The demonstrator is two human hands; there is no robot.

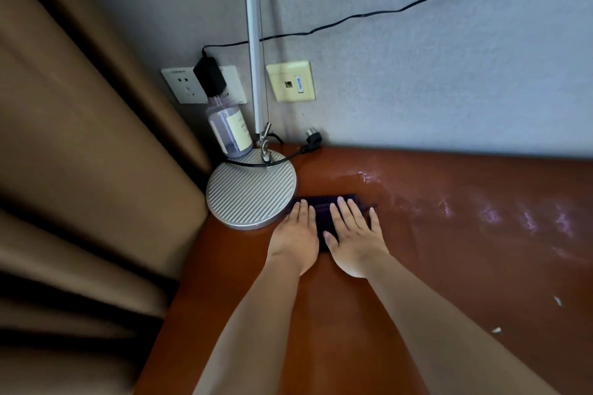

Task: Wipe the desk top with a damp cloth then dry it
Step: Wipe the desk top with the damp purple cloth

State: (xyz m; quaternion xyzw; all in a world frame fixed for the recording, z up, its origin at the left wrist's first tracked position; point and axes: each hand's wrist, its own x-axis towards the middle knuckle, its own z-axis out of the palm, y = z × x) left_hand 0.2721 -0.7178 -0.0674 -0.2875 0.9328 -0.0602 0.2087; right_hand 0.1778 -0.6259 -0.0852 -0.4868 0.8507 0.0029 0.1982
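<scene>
A dark purple cloth [322, 207] lies flat on the reddish-brown desk top [449, 266], just right of the lamp base. My left hand [296, 237] and my right hand [354, 234] both press palm-down on the cloth, fingers stretched out side by side. Most of the cloth is hidden under my hands. Wet streaks [500, 215] shine on the desk surface to the right of the cloth.
A round ribbed silver lamp base [250, 192] with a tall pole stands at the desk's back left corner, a clear bottle [229, 130] on it. A loose black plug [313, 138] lies by the wall. Brown curtain [80, 170] hangs at left. Small white scraps [495, 330] sit at right.
</scene>
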